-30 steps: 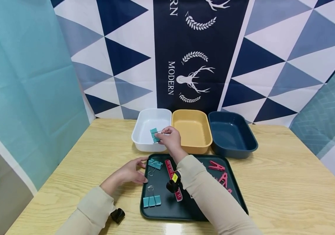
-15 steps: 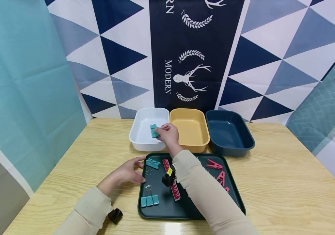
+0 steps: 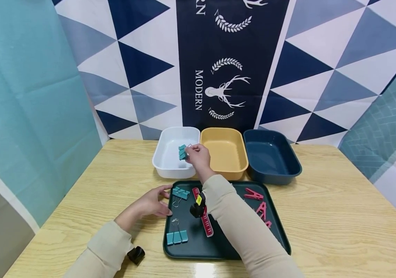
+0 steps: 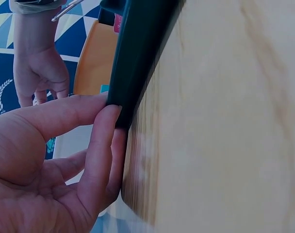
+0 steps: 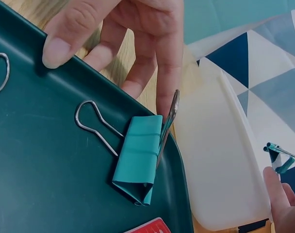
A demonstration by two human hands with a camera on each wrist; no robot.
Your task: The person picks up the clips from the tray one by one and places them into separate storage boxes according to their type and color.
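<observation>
- Head view: right hand [image 3: 199, 157], pinching a teal binder clip [image 3: 182, 152] between thumb and fingers, the clip seen over the white bin [image 3: 170, 172], leftmost of three at the tabletop's [image 3: 323, 200] back edge.
- Same view: yellow bin [image 3: 231, 173], beside the white; dark blue bin [image 3: 274, 178], rightmost.
- Same view: dark green tray [image 3: 194, 253], before the bins; left hand [image 3: 153, 202] at its left edge.
- Same view, on the tray: second binder clip [image 3: 181, 193], back left corner; third binder clip [image 3: 177, 237], near the front left corner; red-and-white strip [image 3: 207, 224], left of centre, partly hidden; pink clothespins [image 3: 254, 194], towards the right edge.
- Left wrist view: left hand, digits gripping the tray rim; right hand beyond, its hold indistinct.
- Right wrist view: left thumb [image 5: 60, 46] over the tray rim, fingers outside it; second binder clip just inside the corner, one wire handle lying tray-ward, the other raised at the rim.
</observation>
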